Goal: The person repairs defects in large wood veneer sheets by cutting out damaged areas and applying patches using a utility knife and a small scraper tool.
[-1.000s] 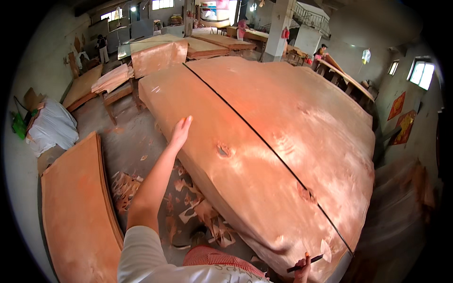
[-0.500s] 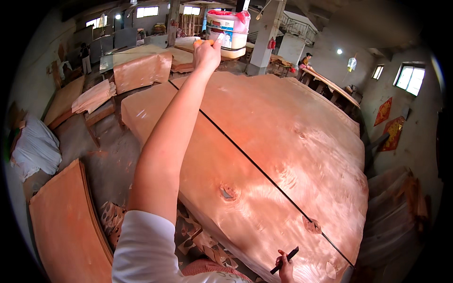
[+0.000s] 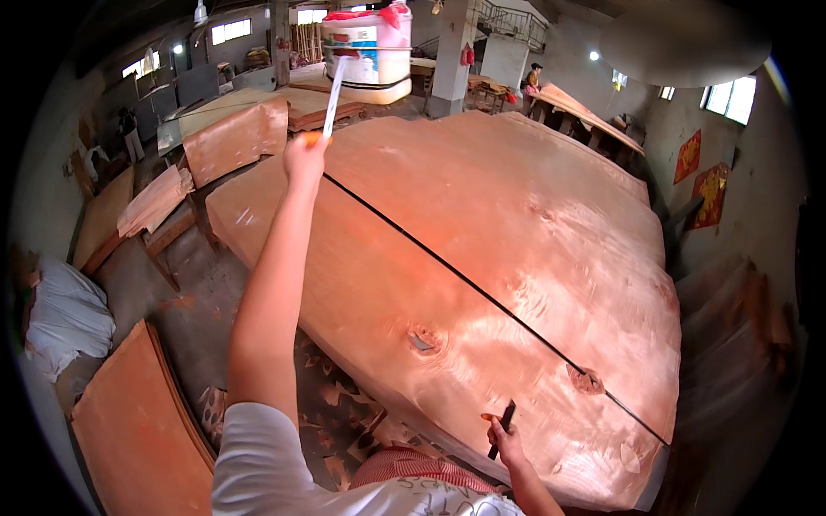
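My left hand [image 3: 305,157] reaches far forward above the veneer stack, closed round something orange [image 3: 312,138]. A long thin white strip [image 3: 334,101] rises from that fist and overlaps the lower part of a hanging plastic tub [image 3: 368,64] with red plastic at its rim. Whether the strip touches the tub I cannot tell. Near the stack's close edge, my right hand [image 3: 509,441] is closed on a short, flat black tool [image 3: 504,425] held upright. Beneath both arms lies the wide stack of reddish wood veneer sheets [image 3: 447,232], with knots and a hole.
A dark straight cord [image 3: 465,277] crosses the stack diagonally, passing a loose veneer patch [image 3: 586,379]. More veneer sheets [image 3: 142,421] stand at lower left, near a white sack [image 3: 69,314]. Veneer scraps litter the floor. A concrete pillar [image 3: 452,69] and another person [image 3: 533,79] are farther back.
My left hand has drawn back from the tub and down to the left, exposing the white strip. My right hand has risen slightly, its black tool now more upright. The view has shifted.
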`<state>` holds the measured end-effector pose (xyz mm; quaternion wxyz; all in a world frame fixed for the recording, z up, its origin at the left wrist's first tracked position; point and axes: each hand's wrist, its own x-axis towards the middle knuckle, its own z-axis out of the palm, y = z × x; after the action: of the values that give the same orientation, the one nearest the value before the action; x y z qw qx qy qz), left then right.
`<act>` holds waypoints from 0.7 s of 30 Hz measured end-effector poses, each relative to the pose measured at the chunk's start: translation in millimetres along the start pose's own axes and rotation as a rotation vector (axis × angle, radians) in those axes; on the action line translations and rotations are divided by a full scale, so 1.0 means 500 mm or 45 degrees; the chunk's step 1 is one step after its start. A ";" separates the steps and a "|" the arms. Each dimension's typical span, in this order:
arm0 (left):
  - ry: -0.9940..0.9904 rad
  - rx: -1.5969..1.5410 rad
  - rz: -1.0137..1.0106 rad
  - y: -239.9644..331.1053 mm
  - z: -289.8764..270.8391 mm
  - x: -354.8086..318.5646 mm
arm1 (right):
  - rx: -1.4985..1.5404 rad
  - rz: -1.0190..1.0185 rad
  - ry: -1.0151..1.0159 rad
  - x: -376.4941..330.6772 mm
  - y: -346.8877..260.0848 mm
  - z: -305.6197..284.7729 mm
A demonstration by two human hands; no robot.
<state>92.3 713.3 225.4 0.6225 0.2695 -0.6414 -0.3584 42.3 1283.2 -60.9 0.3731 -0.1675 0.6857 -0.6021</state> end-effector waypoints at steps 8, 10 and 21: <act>-0.068 -0.317 -0.417 -0.132 -0.060 -0.427 | -0.545 -0.891 -0.024 0.216 -0.107 0.146; -0.097 -0.433 -0.519 -0.121 -0.066 -0.541 | -0.604 -0.738 -0.177 0.274 -0.225 0.246; -0.520 -0.447 -1.578 -0.196 -0.146 -0.820 | 0.159 -0.810 -0.429 0.216 -0.379 0.412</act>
<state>187.5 970.5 -103.3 0.2026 0.4094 -0.4053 -0.7919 75.7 1023.8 86.4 0.2844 -0.4460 0.4902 -0.6928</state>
